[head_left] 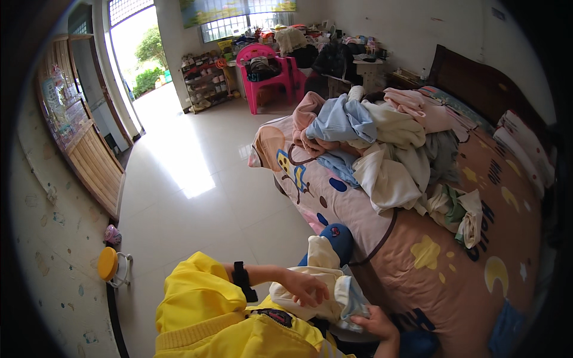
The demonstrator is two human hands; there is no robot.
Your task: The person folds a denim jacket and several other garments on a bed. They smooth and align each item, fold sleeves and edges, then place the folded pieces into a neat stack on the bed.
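Now the right hand [376,323] pinches a cream garment [338,287], left hand [307,288] relaxed, empty.

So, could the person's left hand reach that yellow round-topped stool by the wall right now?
Probably not without moving: the yellow round-topped stool stands off to the left, across pale tiled floor, while the left hand is over the cream cloth garment.

Cream garment [334,285] | pale-blue section at right | rumpled, partly spread | narrow end pointing forward | lower centre of view
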